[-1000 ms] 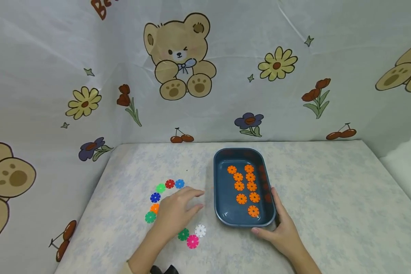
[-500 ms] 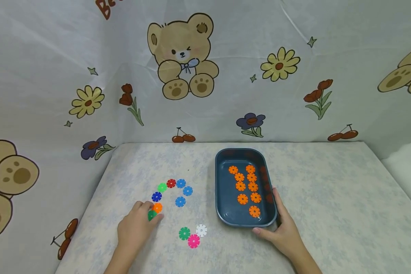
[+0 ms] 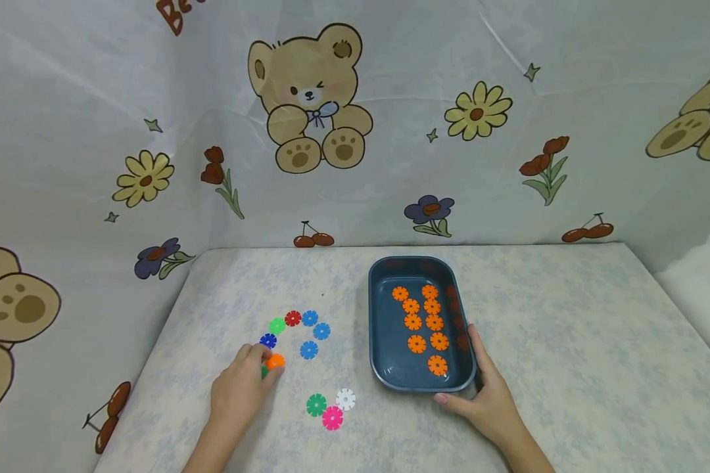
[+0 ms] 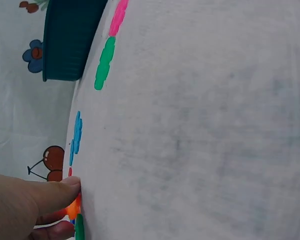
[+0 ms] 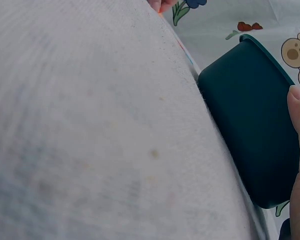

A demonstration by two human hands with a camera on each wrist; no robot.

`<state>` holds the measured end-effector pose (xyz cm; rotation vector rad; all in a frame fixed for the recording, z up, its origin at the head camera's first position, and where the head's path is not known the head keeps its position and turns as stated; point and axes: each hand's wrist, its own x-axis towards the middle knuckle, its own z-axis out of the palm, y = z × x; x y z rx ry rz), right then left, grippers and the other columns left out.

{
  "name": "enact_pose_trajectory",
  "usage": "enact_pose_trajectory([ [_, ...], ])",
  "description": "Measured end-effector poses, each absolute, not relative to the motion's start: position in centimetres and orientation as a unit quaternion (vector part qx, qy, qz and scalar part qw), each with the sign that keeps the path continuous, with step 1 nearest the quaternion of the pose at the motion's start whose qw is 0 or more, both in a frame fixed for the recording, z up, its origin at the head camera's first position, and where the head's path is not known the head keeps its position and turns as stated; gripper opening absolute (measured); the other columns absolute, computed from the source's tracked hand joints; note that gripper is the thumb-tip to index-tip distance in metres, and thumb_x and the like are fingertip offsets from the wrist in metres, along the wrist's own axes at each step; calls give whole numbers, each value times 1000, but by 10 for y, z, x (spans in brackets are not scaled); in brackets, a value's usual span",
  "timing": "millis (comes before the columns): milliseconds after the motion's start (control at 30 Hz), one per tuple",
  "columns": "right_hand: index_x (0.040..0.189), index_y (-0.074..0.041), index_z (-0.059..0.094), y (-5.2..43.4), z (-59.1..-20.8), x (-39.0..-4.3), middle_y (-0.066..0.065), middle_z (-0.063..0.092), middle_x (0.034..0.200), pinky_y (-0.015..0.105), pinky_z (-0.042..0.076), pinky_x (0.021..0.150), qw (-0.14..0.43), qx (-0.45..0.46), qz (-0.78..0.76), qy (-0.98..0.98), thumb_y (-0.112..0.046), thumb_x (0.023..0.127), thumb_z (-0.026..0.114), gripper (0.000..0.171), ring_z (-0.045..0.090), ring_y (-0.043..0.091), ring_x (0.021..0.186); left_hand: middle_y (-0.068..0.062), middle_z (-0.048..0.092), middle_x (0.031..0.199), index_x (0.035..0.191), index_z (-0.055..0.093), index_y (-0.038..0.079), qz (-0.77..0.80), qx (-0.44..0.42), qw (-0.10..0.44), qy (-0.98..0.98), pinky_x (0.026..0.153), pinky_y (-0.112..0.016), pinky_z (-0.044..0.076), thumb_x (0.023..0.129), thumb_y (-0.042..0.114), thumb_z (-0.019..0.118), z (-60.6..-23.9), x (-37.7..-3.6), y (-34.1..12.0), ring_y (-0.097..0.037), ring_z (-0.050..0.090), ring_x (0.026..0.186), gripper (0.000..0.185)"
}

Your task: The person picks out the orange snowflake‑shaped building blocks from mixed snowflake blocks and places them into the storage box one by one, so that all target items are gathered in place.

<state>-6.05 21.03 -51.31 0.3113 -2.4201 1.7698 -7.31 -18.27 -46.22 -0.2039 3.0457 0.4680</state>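
My left hand (image 3: 238,387) pinches an orange notched plastic disc (image 3: 276,361) between thumb and fingers, low over the table at the left. Partly hidden behind the fingers is a green disc (image 3: 264,372), and a dark blue disc (image 3: 268,340) lies just beyond them. The orange disc (image 4: 74,207) also shows under the thumb in the left wrist view. My right hand (image 3: 490,401) grips the near right corner of a dark blue tray (image 3: 374,341), thumb at the front rim and fingers along the side. Several orange discs (image 3: 417,343) lie in two rows inside the tray.
Curving away from my left hand lie a light green disc (image 3: 277,325), a red disc (image 3: 292,318) and several light blue discs (image 3: 309,349). Nearer me are a green disc (image 3: 316,405), a pink disc (image 3: 332,418) and a white disc (image 3: 346,399). A printed cloth (image 3: 390,197) hangs behind the table.
My left hand moved left from beside the tray to the orange disc, took hold of it and shifted it slightly right. My right hand stays on the tray.
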Motion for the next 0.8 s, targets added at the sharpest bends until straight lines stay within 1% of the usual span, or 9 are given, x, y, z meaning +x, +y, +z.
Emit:
enact_pose_trajectory([
  [200,160,-26,8,211,-513,-60,12,12,167,1,22,108,65,102,583,-803,0,67,90,127,18,-10,146,-2,61,87,108,66,10,133,-36,8,990,46,-26,35,82,30,79,-464,-76,-180,-14,42,53,35],
  [267,160,-27,8,211,-513,-60,13,12,167,1,22,108,65,101,580,-806,-1,66,90,127,19,-10,146,-3,62,86,108,67,9,129,-26,2,991,45,-26,34,81,30,79,-465,-76,-180,-14,42,52,36],
  [333,160,-27,8,211,-513,-60,13,13,167,1,21,108,66,99,574,-810,-2,66,91,127,18,-11,146,-3,65,87,108,68,9,127,-17,-7,992,46,-26,36,80,29,79,-465,-77,-179,-13,45,53,37],
  [433,160,-28,8,210,-512,-60,12,13,167,1,21,108,65,96,570,-813,-4,67,91,127,18,-11,145,-5,70,94,108,71,10,130,-3,-28,991,49,-28,45,78,29,80,-464,-78,-177,-16,58,62,37],
  [533,160,-28,8,210,-512,-60,11,13,167,0,21,108,66,95,568,-815,-5,66,91,127,18,-11,146,-5,72,100,106,74,13,148,17,-46,988,57,-32,53,77,32,80,-461,-78,-173,-20,68,78,35],
  [600,160,-28,8,210,-511,-60,11,13,167,0,21,108,66,95,565,-817,-5,66,91,128,18,-12,146,-2,74,101,104,76,15,169,32,-54,984,61,-33,54,77,32,81,-458,-79,-168,-20,70,85,32],
  [700,160,-28,8,210,-512,-60,10,13,167,0,21,108,67,96,566,-816,-5,66,91,128,18,-11,146,5,74,98,102,78,20,207,53,-56,975,64,-30,54,77,34,82,-449,-80,-155,-14,69,85,29],
  [800,160,-28,8,210,-511,-60,8,13,167,0,21,108,66,95,567,-815,-5,66,91,128,18,-11,146,10,73,95,101,78,21,224,89,-69,968,67,-25,54,76,33,83,-438,-81,-138,-9,67,85,29],
])
